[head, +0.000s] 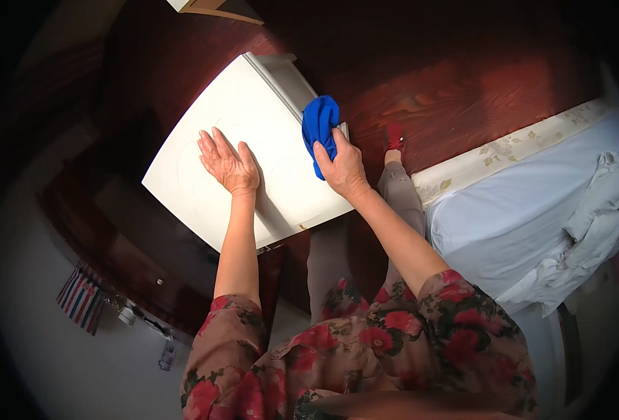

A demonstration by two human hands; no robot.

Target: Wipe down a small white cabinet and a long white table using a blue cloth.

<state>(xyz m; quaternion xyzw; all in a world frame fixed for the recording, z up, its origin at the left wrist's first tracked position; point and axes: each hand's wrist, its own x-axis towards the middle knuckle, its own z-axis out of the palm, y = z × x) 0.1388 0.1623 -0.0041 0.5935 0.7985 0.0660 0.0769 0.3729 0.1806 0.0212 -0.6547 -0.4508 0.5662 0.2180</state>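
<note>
My left hand point(230, 165) is palm down over the white top of a small cabinet point(283, 184), its fingers apart and holding nothing. Its shadow falls across the top to the right. In my right hand point(345, 167) is a bunched blue cloth point(320, 123), pinched between thumb and fingers at the cabinet's right edge. A drawer point(293, 81) is pulled out on that side, and the cloth covers part of it. Faint curved marks show on the white surface, and a small brown chip point(303, 227) marks its near edge.
A bed with a pale sheet point(503, 210) and a leaf-patterned mattress side point(503, 149) stands at right. My foot in a red shoe point(395, 135) rests on the reddish wooden floor point(477, 94). Dark wooden furniture point(146, 268) and a striped bag point(82, 299) are at left.
</note>
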